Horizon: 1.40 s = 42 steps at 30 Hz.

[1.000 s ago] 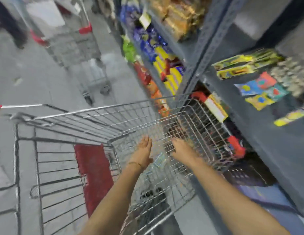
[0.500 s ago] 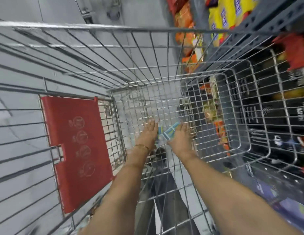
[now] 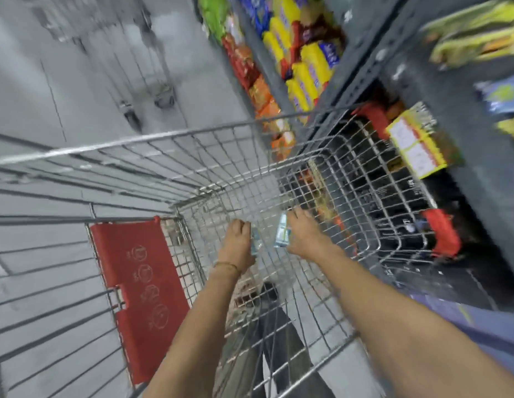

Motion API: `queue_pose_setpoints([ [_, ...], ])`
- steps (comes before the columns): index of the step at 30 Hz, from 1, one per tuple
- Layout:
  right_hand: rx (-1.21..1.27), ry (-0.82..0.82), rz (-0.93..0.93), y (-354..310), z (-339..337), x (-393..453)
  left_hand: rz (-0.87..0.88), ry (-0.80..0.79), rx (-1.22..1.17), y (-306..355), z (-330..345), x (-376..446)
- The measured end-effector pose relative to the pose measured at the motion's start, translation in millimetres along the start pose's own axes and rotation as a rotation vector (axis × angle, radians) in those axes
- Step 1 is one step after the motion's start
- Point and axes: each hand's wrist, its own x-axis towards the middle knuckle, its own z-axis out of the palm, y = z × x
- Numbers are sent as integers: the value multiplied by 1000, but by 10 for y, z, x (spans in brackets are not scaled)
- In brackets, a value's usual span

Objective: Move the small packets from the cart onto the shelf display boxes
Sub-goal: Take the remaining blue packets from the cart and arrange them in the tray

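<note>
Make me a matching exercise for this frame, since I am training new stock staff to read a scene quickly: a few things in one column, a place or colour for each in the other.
Things
1. left hand
2. right hand
3. child-seat flap
4. yellow packs

Places or colours
A. red, at the cart's handle end
B. on the shelf beyond the cart
C. inside the basket, on a blurred packet
D. inside the basket, holding a blue-and-white packet

Pairs: 1-C, 2-D, 3-A, 4-B

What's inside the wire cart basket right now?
Both hands are inside the silver wire cart basket: left hand and right hand each grip small pale blue-green packets. Whether more lie beneath them is hidden.
</note>
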Motion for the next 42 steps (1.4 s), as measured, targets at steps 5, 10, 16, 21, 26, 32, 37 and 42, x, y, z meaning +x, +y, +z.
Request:
queue_pose_setpoints([
  [5,50,167,43,247,-783,-786,176,16,44,683,-867,-148],
  [10,170,409,144,639,-1313,-1784,461,35,-44,1657,-1461,-413],
  [16,249,681,371,1398,-1565,-3312,911,23,-52,3055,-1681,-948],
  [21,306,834,591,1834,-1276,-4549,1165,-64,-81,4179,-1295,-1506],
  [26,393,824,792,2163,-620,-5522,1298,-255,77,5031,-634,-2145],
  [32,503,774,832,2587,-96,-6071,1275,-315,216,5617,-25,-2473],
  [37,586,694,816,2873,-82,-6136,1226,-345,289,5855,112,-2454],
  [42,584,598,789,3059,-82,-6078,1164,-394,407,5934,159,-2413],
])
